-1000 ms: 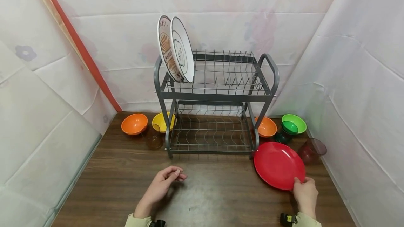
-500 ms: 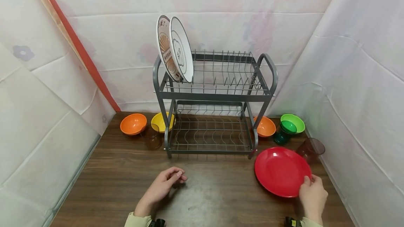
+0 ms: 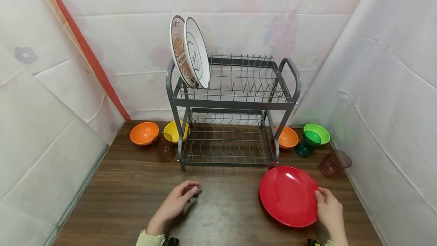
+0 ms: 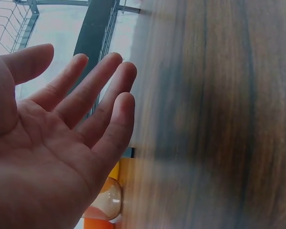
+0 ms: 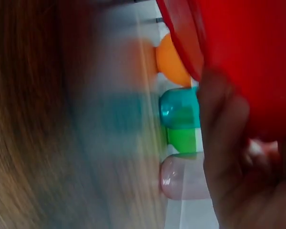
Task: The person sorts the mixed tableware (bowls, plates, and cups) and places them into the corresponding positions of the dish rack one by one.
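A red plate [image 3: 289, 196] is pinched at its right rim by my right hand [image 3: 330, 211], thumb on top and fingers beneath. In the right wrist view the plate [image 5: 257, 52] is lifted off the wood, its underside showing above the curled fingers [image 5: 224, 129]. My left hand [image 3: 175, 202] holds nothing, over the table in front of the rack. Its fingers [image 4: 93, 86] are loosely bent in the left wrist view, thumb apart. The grey two-tier dish rack [image 3: 235, 105] stands at the back, with a brown-patterned plate [image 3: 179, 48] and a white plate [image 3: 198, 56] upright in its top left slots.
Left of the rack are an orange bowl [image 3: 145, 133], a yellow bowl [image 3: 174, 131] and a brown clear glass [image 3: 164, 149]. On its right stand another orange bowl [image 3: 288, 138], a green glass [image 3: 305, 147], a light green bowl [image 3: 322, 134] and a purplish glass [image 3: 332, 164]. Cloth walls surround the table.
The red plate first shifted right and toward me with my right hand, then left and closer to me, off from the purplish glass. My left hand has hardly moved.
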A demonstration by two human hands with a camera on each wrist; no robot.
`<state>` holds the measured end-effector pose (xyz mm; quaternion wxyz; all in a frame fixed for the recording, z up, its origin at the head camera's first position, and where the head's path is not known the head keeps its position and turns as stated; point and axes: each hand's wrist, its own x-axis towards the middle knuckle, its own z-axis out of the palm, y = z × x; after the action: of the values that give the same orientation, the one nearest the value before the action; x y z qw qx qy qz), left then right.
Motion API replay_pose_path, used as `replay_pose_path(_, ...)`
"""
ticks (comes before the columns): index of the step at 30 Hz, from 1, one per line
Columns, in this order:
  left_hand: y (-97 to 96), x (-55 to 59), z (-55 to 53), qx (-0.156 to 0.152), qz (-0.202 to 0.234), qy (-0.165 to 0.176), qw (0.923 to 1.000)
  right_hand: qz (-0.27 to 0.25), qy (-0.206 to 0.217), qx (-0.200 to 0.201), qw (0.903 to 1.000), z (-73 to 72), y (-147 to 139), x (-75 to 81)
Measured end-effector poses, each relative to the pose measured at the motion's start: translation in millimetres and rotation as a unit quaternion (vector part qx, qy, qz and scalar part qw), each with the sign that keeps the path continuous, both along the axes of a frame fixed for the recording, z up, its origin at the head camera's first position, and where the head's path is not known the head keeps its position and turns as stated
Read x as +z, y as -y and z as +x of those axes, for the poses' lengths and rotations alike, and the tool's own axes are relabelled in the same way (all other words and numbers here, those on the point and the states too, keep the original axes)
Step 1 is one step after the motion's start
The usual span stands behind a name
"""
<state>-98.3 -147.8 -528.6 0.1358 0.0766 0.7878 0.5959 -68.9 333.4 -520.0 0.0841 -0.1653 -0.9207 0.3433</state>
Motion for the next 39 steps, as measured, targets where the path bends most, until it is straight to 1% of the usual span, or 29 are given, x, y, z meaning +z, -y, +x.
replay_pose_path(3,-0.9,-1.6,0.3,0.006,0.001,0.004,1.0000,0.000,-0.006,0.065,0.9979,-2.7,12,0.2)
replay_pose_path(5,-2.6,-2.9,-0.1,0.011,0.001,0.005,0.9999,-0.018,-0.011,0.101,0.9946,-4.1,23,-0.4)
replay_pose_path(8,-6.8,-4.3,-1.0,0.024,0.004,0.004,0.9997,-0.074,-0.014,0.127,0.9890,-5.1,45,-2.1)
replay_pose_path(10,-9.0,-3.6,-1.0,0.034,0.012,0.000,0.9994,-0.117,-0.012,0.135,0.9838,-6.1,59,-2.9)
replay_pose_path(13,-10.9,-1.5,0.2,0.042,0.031,-0.006,0.9986,-0.168,0.000,0.144,0.9752,-8.5,78,-2.7)
replay_pose_path(15,-11.6,0.5,1.3,0.036,0.047,-0.010,0.9982,-0.189,0.003,0.149,0.9706,-10.5,88,-2.6)
replay_pose_path(17,-12.8,1.7,2.2,0.023,0.077,-0.004,0.9967,-0.209,0.011,0.151,0.9660,-11.7,99,-2.1)
replay_pose_path(19,-14.9,2.7,3.4,0.002,0.111,0.018,0.9937,-0.234,0.013,0.151,0.9603,-11.8,109,-1.5)
replay_pose_path(21,-18.4,4.1,4.9,-0.018,0.137,0.049,0.9892,-0.261,0.014,0.149,0.9535,-11.5,119,-1.0)
replay_pose_path(22,-20.4,4.5,5.7,-0.027,0.148,0.065,0.9864,-0.274,0.014,0.148,0.9502,-11.2,124,-0.7)
replay_pose_path(24,-24.5,5.5,7.9,-0.046,0.157,0.090,0.9825,-0.298,0.006,0.146,0.9434,-10.3,133,-0.3)
replay_pose_path(27,-31.2,6.6,10.4,-0.068,0.165,0.106,0.9783,-0.320,0.002,0.139,0.9371,-8.9,142,1.5)
replay_pose_path(29,-34.5,7.2,11.6,-0.075,0.168,0.108,0.9771,-0.327,0.006,0.132,0.9357,-8.4,147,2.8)
replay_pose_path(31,-37.2,7.8,12.0,-0.076,0.168,0.110,0.9767,-0.332,0.013,0.125,0.9347,-8.2,150,4.0)
replay_pose_path(34,-39.1,8.1,12.2,-0.068,0.168,0.108,0.9775,-0.335,0.020,0.122,0.9342,-8.3,153,3.9)
replay_pose_path(36,-39.2,8.5,12.1,-0.056,0.173,0.099,0.9784,-0.340,0.022,0.121,0.9323,-8.5,153,2.4)
replay_pose_path(39,-38.1,9.4,12.0,-0.034,0.178,0.073,0.9807,-0.349,0.023,0.125,0.9284,-9.3,154,-1.8)
